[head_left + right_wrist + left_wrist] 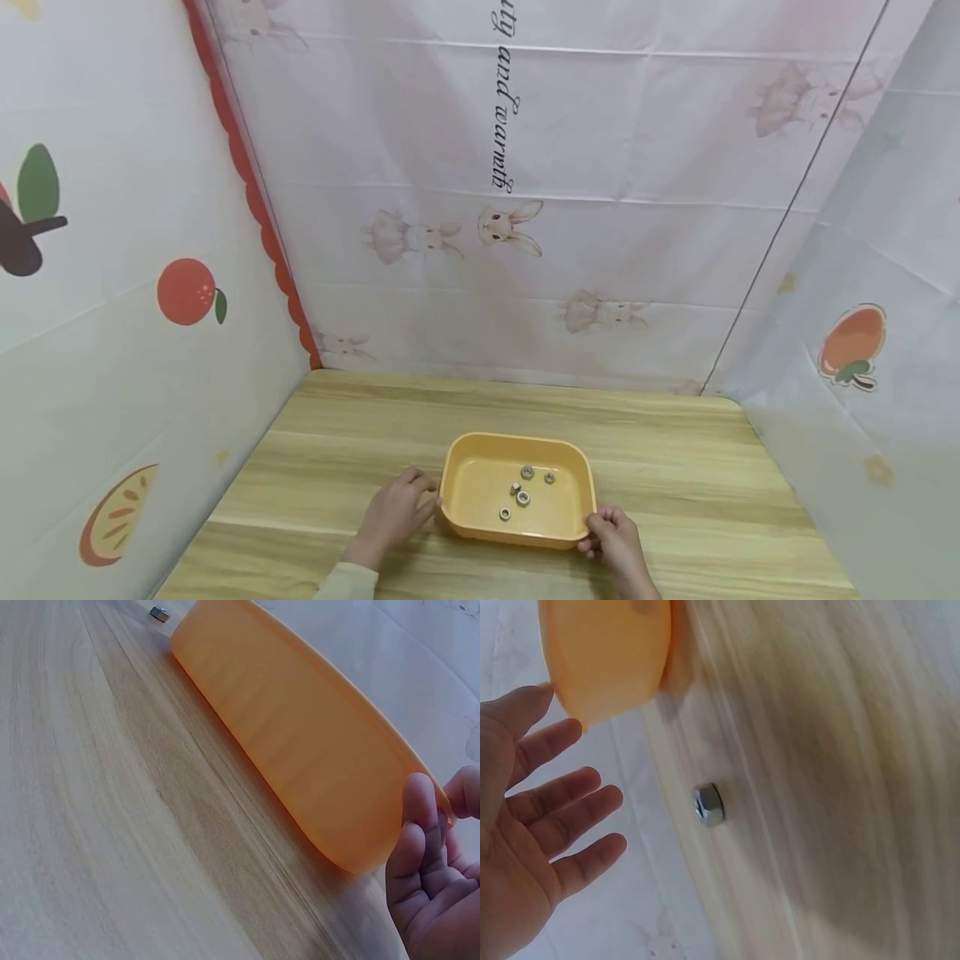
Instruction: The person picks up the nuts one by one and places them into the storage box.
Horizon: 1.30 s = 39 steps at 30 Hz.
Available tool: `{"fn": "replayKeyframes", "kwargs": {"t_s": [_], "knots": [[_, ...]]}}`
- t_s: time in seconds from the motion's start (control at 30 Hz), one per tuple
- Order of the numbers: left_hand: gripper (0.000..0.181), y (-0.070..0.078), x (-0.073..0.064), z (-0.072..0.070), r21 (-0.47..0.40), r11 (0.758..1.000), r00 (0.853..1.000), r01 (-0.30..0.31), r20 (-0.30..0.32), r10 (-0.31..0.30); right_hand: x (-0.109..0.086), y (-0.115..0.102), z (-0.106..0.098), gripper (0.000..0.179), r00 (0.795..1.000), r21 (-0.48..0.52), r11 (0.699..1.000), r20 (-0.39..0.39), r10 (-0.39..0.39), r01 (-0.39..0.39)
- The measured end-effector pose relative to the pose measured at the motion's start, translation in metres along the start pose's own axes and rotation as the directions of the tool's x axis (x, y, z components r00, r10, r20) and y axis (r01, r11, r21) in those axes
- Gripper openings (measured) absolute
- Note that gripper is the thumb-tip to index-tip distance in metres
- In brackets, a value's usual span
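Observation:
A yellow-orange plastic tray (555,533) with rounded corners stands on the wooden table in the head view. Several metal hex nuts (522,498) lie scattered over its floor. My right hand (617,546) pinches the rim at the near right corner, thumb on one side and curled fingers on the other. On the left side, my left hand (397,508) has its thumb and index fingertips at the rim, the other fingers spread loosely. Another hex nut (708,805) lies on the table near the left hand; the head view hides it.
The wood-grain table (360,408) is bounded by a printed cloth wall (450,333) at the back and by further cloth walls with fruit pictures at left (225,375) and right (862,467).

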<state>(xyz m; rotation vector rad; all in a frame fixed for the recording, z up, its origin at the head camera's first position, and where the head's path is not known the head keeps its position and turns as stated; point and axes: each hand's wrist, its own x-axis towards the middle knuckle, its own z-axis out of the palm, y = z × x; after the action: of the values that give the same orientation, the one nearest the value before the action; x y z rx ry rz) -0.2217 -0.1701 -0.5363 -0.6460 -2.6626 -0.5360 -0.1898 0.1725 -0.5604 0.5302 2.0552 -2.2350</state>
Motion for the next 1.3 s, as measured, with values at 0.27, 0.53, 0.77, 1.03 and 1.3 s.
{"fn": "replayKeyframes", "kwargs": {"t_s": [0.27,0.53,0.77,1.03,1.3], "knots": [[0.021,-0.009,-0.012,-0.003,0.019,0.996,0.995,0.093,0.037,-0.093,-0.001,-0.001,0.000,0.010,1.000,0.012,1.000,0.007,-0.002,0.002],[0.021,-0.020,-0.023,-0.002,0.004,0.992,0.992,0.124,0.023,-0.124,0.001,0.003,-0.002,0.011,1.000,0.015,1.000,0.022,-0.015,0.014],[0.036,-0.037,-0.026,-0.001,-0.175,0.955,0.968,0.240,0.114,-0.223,0.001,0.003,0.000,0.014,1.000,0.009,1.000,0.018,0.006,-0.006],[0.064,-0.048,-0.032,0.001,-0.436,0.787,0.900,0.437,0.198,-0.389,-0.003,0.000,0.000,0.013,1.000,0.019,1.000,0.025,0.002,-0.003],[0.067,-0.059,-0.039,0.005,-0.635,0.539,0.816,0.554,0.285,-0.503,-0.004,0.002,-0.003,0.013,1.000,0.006,1.000,0.015,0.012,-0.013]]}}
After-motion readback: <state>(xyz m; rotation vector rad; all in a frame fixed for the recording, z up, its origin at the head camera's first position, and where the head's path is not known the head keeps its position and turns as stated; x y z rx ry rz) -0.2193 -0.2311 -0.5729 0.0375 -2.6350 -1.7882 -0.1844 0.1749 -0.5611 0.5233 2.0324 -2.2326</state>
